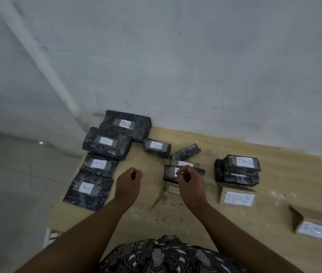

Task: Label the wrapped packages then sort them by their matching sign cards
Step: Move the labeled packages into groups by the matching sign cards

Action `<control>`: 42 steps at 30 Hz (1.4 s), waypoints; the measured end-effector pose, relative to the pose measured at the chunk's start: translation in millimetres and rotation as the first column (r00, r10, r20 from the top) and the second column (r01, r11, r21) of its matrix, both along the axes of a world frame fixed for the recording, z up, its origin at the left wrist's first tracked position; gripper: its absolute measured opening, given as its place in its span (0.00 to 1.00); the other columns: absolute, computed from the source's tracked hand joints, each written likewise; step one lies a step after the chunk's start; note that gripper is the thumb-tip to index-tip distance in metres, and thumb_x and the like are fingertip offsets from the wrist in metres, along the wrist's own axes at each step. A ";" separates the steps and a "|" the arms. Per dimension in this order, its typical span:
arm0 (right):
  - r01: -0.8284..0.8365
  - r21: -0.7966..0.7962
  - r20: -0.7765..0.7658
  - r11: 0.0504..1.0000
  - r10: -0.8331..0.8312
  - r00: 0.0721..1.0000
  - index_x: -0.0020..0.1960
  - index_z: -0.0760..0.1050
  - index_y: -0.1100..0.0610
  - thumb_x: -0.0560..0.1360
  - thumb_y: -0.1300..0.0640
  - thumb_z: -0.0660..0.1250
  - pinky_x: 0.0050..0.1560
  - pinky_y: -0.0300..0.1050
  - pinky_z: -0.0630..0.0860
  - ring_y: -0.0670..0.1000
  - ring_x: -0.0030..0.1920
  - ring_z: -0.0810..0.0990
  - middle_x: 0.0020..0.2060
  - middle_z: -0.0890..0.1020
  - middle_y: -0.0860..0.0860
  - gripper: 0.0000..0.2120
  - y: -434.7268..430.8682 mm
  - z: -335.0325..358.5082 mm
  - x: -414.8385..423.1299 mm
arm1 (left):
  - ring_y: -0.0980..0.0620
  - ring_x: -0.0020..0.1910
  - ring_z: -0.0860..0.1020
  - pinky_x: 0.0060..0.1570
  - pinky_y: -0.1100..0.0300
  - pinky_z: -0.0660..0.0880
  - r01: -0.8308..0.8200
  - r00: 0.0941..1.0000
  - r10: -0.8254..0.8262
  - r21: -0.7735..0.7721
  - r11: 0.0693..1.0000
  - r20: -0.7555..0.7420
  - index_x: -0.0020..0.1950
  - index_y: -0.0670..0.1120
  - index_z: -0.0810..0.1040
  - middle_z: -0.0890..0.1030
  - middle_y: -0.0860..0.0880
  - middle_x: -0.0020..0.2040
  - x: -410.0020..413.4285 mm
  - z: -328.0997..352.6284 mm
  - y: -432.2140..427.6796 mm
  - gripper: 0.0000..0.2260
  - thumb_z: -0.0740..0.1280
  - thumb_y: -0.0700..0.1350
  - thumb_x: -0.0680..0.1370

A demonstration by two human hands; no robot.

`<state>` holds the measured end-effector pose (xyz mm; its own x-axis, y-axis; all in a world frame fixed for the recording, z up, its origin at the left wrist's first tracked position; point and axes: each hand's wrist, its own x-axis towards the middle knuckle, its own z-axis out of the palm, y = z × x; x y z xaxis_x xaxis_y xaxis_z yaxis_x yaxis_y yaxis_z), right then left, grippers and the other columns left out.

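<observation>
Curled hands hover over a table of black-wrapped parcels, with the sorting partly done.

The left hand (pixel 131 175) is balled at 9 o'clock with nothing in it. The right hand (pixel 187 177) hangs at centre, fingertips drawn together over the centre package (pixel 171 174); I cannot tell whether they pinch anything. My worry is that the wrap is glossy, crinkled film, so a paper label may lift or sit crooked, and the look-alike scrawled codes invite a mis-sort. A folded cardboard sign card (pixel 238 199) stands at 3 o'clock, and the stack (pixel 239 168) behind it, its top parcel offset, could slide. On the tan wood-grain table (pixel 286 174) four flat slabs form the left column (pixel 99 165) from 8 to 11 o'clock. A slim bare package (pixel 184 152) lies slanted at 12, easily overlooked.
</observation>
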<state>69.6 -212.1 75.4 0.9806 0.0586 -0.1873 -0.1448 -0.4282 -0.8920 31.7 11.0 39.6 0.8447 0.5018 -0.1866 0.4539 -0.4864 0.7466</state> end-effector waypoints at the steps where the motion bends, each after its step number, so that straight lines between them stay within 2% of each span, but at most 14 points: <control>1: -0.030 0.012 -0.004 0.999 0.030 1.000 0.45 0.80 0.50 0.82 0.63 0.67 0.31 0.32 0.68 0.43 0.31 0.75 0.35 0.81 0.49 0.11 15.6 0.3 -1.4 | 0.51 0.36 0.77 0.33 0.59 0.67 -0.028 1.000 0.028 0.002 1.000 -0.015 0.41 0.49 0.79 0.78 0.50 0.34 -4.4 -2.0 19.5 0.14 0.63 0.49 0.85; 5: -0.091 0.026 -0.020 0.995 0.092 0.996 0.44 0.80 0.52 0.79 0.66 0.67 0.32 0.39 0.68 0.45 0.31 0.71 0.33 0.78 0.50 0.11 64.3 0.2 -8.5 | 0.55 0.39 0.77 0.36 0.61 0.68 -0.128 0.990 0.124 -0.055 0.990 -0.070 0.46 0.49 0.83 0.80 0.52 0.39 -16.5 -5.8 76.2 0.11 0.63 0.47 0.84; 9: -0.157 0.011 -0.011 0.987 0.158 0.987 0.42 0.79 0.51 0.79 0.67 0.66 0.29 0.41 0.66 0.45 0.28 0.68 0.28 0.73 0.45 0.14 106.8 -0.7 -19.8 | 0.49 0.36 0.77 0.35 0.57 0.69 -0.121 0.992 0.113 -0.153 0.981 -0.063 0.43 0.48 0.81 0.81 0.48 0.37 -27.0 -8.8 118.2 0.11 0.64 0.46 0.83; 16: -0.158 0.032 -0.062 0.987 0.160 0.985 0.41 0.80 0.50 0.80 0.66 0.66 0.32 0.44 0.65 0.46 0.29 0.67 0.27 0.71 0.44 0.14 160.4 -14.4 -31.8 | 0.50 0.32 0.72 0.34 0.55 0.69 -0.117 0.991 0.111 -0.082 0.990 -0.078 0.37 0.43 0.73 0.75 0.47 0.33 -18.8 -15.9 187.3 0.16 0.63 0.48 0.83; 20: -0.163 0.026 -0.114 0.986 0.165 0.980 0.43 0.81 0.51 0.80 0.66 0.67 0.33 0.40 0.67 0.45 0.30 0.69 0.29 0.72 0.43 0.13 183.9 -22.3 -34.3 | 0.47 0.39 0.79 0.39 0.55 0.74 -0.127 0.986 0.121 -0.048 0.991 -0.113 0.45 0.46 0.80 0.81 0.48 0.40 -15.9 -26.3 221.8 0.09 0.64 0.47 0.82; 23: -0.175 -0.021 -0.204 0.984 0.167 0.965 0.48 0.82 0.49 0.80 0.63 0.68 0.34 0.44 0.72 0.46 0.33 0.73 0.35 0.77 0.52 0.10 207.9 -36.1 -35.7 | 0.42 0.46 0.81 0.48 0.50 0.79 -0.105 0.983 0.100 -0.025 0.994 -0.153 0.50 0.50 0.79 0.81 0.45 0.47 -24.8 -42.2 251.6 0.04 0.67 0.49 0.80; 26: -0.135 0.054 -0.403 0.989 0.145 0.904 0.58 0.80 0.49 0.80 0.58 0.71 0.37 0.50 0.81 0.52 0.40 0.80 0.47 0.81 0.56 0.08 233.1 -48.1 -33.7 | 0.35 0.61 0.76 0.61 0.43 0.76 -0.124 0.942 0.118 0.002 0.992 -0.314 0.69 0.47 0.75 0.76 0.39 0.62 -40.9 -56.4 269.4 0.21 0.71 0.52 0.78; 28: -0.114 0.110 -0.545 0.987 0.156 0.824 0.66 0.76 0.50 0.81 0.54 0.72 0.47 0.53 0.84 0.53 0.50 0.82 0.54 0.82 0.55 0.15 251.1 -54.5 -30.2 | 0.35 0.63 0.75 0.63 0.42 0.75 -0.137 0.905 0.109 -0.039 0.990 -0.411 0.72 0.44 0.72 0.74 0.38 0.64 -48.0 -69.9 279.8 0.27 0.71 0.54 0.77; 32: -0.051 0.153 -0.729 0.987 0.147 0.669 0.79 0.65 0.48 0.78 0.46 0.75 0.61 0.56 0.80 0.58 0.70 0.75 0.73 0.73 0.55 0.34 278.4 -74.4 -30.0 | 0.39 0.49 0.81 0.49 0.41 0.82 -0.080 0.874 0.057 -0.028 0.996 -0.483 0.56 0.46 0.78 0.79 0.42 0.51 -61.5 -119.3 305.6 0.28 0.63 0.64 0.65; 35: -0.005 0.200 -0.763 0.980 0.159 0.626 0.84 0.58 0.49 0.76 0.44 0.75 0.66 0.57 0.76 0.58 0.73 0.72 0.78 0.69 0.54 0.42 292.0 -86.7 -35.8 | 0.38 0.58 0.79 0.58 0.45 0.79 -0.071 0.880 0.042 -0.044 0.996 -0.473 0.70 0.46 0.73 0.77 0.41 0.62 -63.2 -98.2 301.7 0.29 0.70 0.59 0.73; 37: 0.065 0.222 -0.756 0.973 0.130 0.641 0.84 0.57 0.50 0.77 0.45 0.75 0.66 0.57 0.75 0.57 0.73 0.73 0.77 0.71 0.55 0.42 296.1 -93.3 -40.2 | 0.38 0.61 0.78 0.60 0.47 0.78 -0.109 0.877 0.069 -0.057 0.992 -0.475 0.74 0.43 0.69 0.75 0.40 0.65 -64.3 -92.4 300.9 0.31 0.71 0.58 0.77; 39: 0.120 0.228 -0.759 0.966 0.099 0.644 0.82 0.61 0.53 0.78 0.46 0.74 0.63 0.55 0.74 0.57 0.70 0.76 0.74 0.74 0.55 0.39 294.3 -95.8 -44.8 | 0.44 0.49 0.81 0.47 0.52 0.81 -0.119 0.879 0.068 -0.079 0.990 -0.472 0.66 0.41 0.74 0.80 0.41 0.57 -66.0 -87.2 299.3 0.25 0.68 0.59 0.79; 40: 0.139 0.229 -0.760 0.963 0.088 0.644 0.81 0.64 0.54 0.78 0.47 0.74 0.62 0.55 0.75 0.56 0.68 0.78 0.70 0.77 0.55 0.36 292.0 -95.7 -47.1 | 0.49 0.43 0.80 0.39 0.56 0.77 -0.109 0.883 0.051 -0.097 0.989 -0.467 0.61 0.41 0.76 0.81 0.42 0.52 -67.3 -82.6 296.7 0.21 0.66 0.58 0.81; 42: 0.187 0.246 -0.753 0.951 0.066 0.655 0.72 0.75 0.56 0.79 0.51 0.73 0.56 0.52 0.78 0.54 0.60 0.83 0.62 0.84 0.54 0.23 286.0 -91.5 -52.0 | 0.55 0.39 0.75 0.34 0.60 0.69 -0.103 0.903 0.038 -0.130 0.986 -0.429 0.55 0.44 0.76 0.80 0.45 0.47 -69.4 -73.6 286.9 0.15 0.63 0.56 0.84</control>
<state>17.6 73.9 -16.1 0.5158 0.1771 -0.8382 -0.8283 -0.1471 -0.5407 -37.7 297.8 -34.0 0.6326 0.4968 -0.5942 0.7719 -0.3419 0.5359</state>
